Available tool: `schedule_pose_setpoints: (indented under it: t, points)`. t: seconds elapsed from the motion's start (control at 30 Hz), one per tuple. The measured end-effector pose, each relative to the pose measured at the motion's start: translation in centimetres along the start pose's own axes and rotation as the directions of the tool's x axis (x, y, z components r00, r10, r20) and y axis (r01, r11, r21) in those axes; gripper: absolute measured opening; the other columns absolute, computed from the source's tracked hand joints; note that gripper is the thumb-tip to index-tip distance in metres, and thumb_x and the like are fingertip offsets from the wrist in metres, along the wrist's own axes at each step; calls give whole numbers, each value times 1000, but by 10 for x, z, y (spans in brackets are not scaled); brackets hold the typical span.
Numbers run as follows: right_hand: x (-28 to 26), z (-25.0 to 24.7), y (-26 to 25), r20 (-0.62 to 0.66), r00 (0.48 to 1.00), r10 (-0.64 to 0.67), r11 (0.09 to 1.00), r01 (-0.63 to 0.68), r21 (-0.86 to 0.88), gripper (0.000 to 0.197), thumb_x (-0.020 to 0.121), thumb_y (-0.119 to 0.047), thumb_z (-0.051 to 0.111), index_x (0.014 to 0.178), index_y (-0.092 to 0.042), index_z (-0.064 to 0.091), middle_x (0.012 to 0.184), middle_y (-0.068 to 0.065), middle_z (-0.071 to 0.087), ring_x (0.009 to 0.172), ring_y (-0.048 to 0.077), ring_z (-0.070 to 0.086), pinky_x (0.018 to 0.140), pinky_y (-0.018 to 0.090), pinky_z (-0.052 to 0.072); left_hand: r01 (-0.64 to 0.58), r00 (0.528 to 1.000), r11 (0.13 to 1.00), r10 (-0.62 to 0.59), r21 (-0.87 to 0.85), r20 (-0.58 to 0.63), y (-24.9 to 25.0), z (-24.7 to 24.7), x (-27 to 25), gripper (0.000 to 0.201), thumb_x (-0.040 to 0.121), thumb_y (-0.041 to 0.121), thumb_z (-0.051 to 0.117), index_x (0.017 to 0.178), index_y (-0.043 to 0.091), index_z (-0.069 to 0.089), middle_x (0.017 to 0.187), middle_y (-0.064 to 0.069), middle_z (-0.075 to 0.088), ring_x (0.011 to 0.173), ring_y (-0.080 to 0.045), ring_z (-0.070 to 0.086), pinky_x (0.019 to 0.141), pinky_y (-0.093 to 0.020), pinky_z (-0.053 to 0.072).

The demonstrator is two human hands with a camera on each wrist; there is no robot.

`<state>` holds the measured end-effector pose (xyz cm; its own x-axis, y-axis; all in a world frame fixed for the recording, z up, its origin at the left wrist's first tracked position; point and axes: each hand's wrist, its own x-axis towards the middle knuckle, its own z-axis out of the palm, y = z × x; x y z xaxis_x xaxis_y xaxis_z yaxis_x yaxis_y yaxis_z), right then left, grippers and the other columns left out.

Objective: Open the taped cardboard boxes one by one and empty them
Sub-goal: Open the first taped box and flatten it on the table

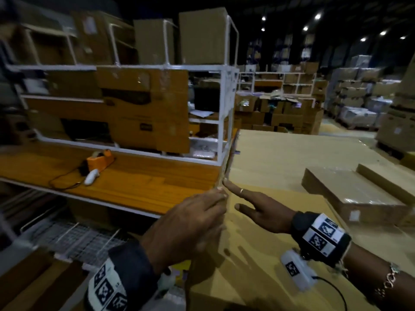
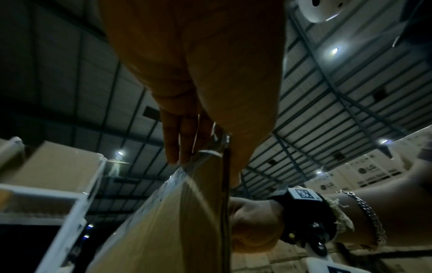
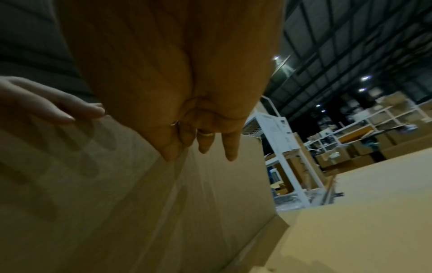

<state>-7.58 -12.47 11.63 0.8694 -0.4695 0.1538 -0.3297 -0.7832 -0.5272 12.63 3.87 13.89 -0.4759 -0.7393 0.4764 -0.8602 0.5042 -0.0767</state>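
A large cardboard box [image 1: 253,261] stands right in front of me, a strip of clear tape [image 3: 182,194] running along its top. My left hand [image 1: 193,218] lies flat against the box's upper left edge with straight fingers [image 2: 177,140]. My right hand [image 1: 249,203] rests flat on the top, fingers [image 3: 205,144] spread and straight, a ring on one. The two hands meet at the far left corner. Neither holds anything. In the left wrist view the taped box edge [image 2: 177,203] runs under the left fingers, and the right hand [image 2: 254,221] lies beyond it.
Left of the box is a wooden bench [image 1: 146,182] with an orange tape dispenser [image 1: 100,159] and a white corded handheld device [image 1: 92,176]. A white shelf frame [image 1: 222,113] above holds cartons. A flat wrapped carton [image 1: 350,194] lies on cardboard at right. Wire mesh [image 1: 74,239] sits below.
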Motion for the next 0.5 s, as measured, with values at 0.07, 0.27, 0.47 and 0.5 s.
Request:
schedule_pose_setpoints:
  t: [0.07,0.27,0.47,0.5]
  points:
    - [24,6,-7,72,996,-45,998,48,-29,63,106,-26,42,157,-42,9,161,-26,11,146,-5,17,115,14,19,94,995,995,-95,28,24,-13,-14,-19,37,84,30,75,119,22,65,140,-4,58,137,-24,47,105,-33,45]
    - [80,64,-6,331,929,-167,958,232,-167,67,106,-21,42,158,-37,2,164,-21,-5,151,1,5,123,33,21,497,849,862,-507,101,151,-48,-27,-76,32,98,31,60,128,20,66,157,-3,40,150,-23,25,119,-34,24]
    - [108,109,4,565,816,-119,910,317,-266,65,107,-32,33,159,-28,-6,167,-7,-11,153,13,3,124,49,14,708,687,707,-683,-15,249,-88,21,-152,31,97,36,64,123,21,70,154,0,44,140,-14,39,99,-23,35]
    - [109,115,6,581,806,-112,910,319,-266,64,107,-31,33,159,-25,-5,167,-4,-10,153,14,2,124,48,14,740,660,670,-705,-59,260,-91,32,-164,31,94,39,67,120,22,71,152,2,46,138,-11,42,96,-20,35]
